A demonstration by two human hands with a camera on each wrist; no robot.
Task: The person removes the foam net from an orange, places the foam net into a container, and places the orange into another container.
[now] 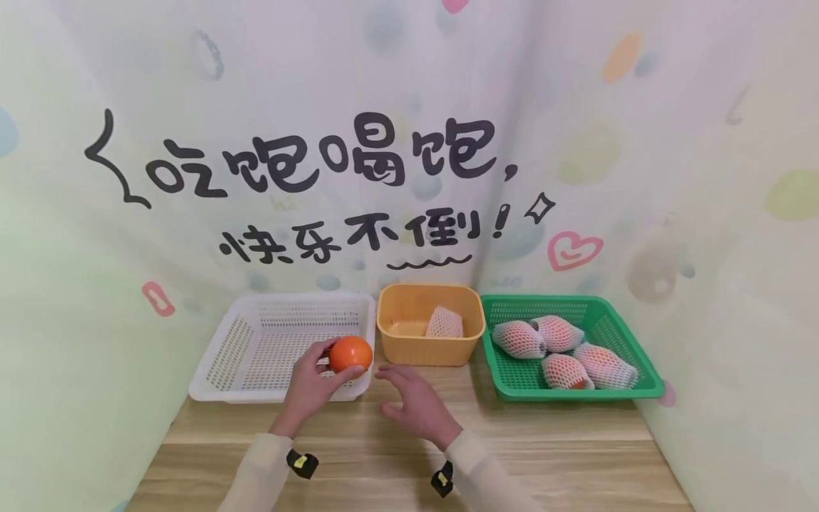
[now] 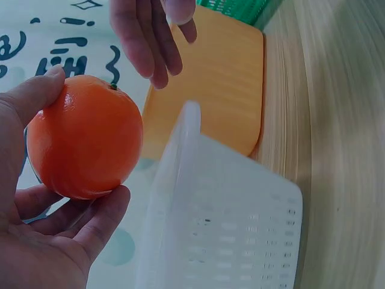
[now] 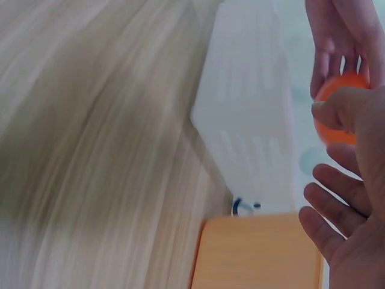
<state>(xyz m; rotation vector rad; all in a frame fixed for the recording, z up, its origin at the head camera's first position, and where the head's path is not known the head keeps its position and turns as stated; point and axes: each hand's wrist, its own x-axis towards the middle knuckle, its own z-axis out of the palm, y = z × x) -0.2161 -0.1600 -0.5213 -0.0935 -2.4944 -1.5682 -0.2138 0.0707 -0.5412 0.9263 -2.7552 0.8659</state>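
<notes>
An orange [image 1: 350,354] with a small green stem spot is gripped in my left hand [image 1: 313,380], at the right rim of the white basket [image 1: 220,387]. In the left wrist view, the thumb presses one side of the orange [image 2: 87,138] and the fingers curl under the other. My right hand [image 1: 419,405] is just to the right, apart from the orange, in front of the yellow bin [image 1: 429,352]. Its fingers [image 3: 337,205] are spread and loosely bent, with nothing in them.
Inside the yellow bin lies an empty-looking white foam net [image 1: 444,322]. The green basket [image 1: 512,384] at the right holds several fruits in foam nets [image 1: 566,372]. All three containers stand along the back of the wooden table [image 1: 409,476], against a printed curtain [image 1: 358,71].
</notes>
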